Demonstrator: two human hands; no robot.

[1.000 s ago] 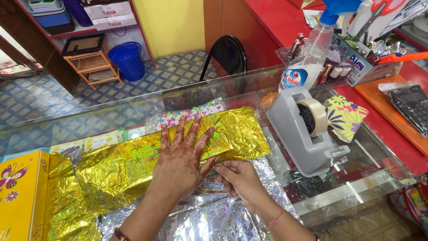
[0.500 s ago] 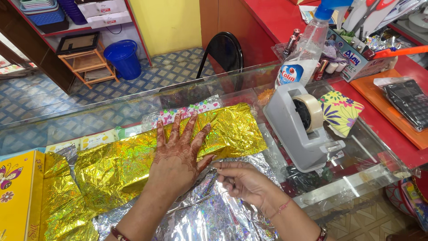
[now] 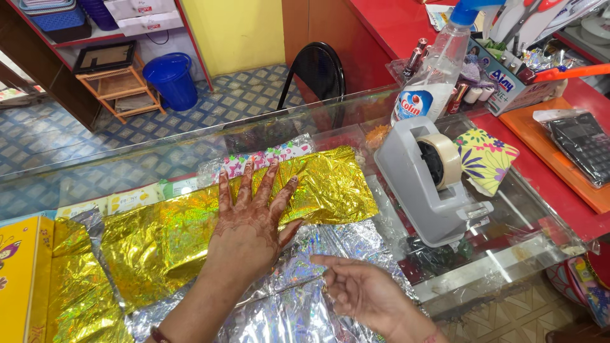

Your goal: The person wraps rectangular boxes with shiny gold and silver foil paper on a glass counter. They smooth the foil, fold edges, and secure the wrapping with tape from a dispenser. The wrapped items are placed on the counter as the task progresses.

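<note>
Gold foil (image 3: 190, 235) runs left-right, left hand (image 3: 251, 222) pressed flat on it, right hand (image 3: 362, 292) loose, empty, nearer me.

You get bright, even daylight with soft shadows. The gold foil (image 3: 241, 219) and silver foil (image 3: 305, 298) glitter with glare, the glass worktop (image 3: 152, 159) mirrors the floor, and your right hand (image 3: 362, 292) looks slightly blurred.

the left hand (image 3: 249, 219) covered the middle of the gold foil wrap (image 3: 190, 228), so what lay beneath stayed hidden. the frame's bottom edge cut off the right hand (image 3: 363, 293) at the wrist, and the left edge cropped the yellow box (image 3: 22, 279).
</note>
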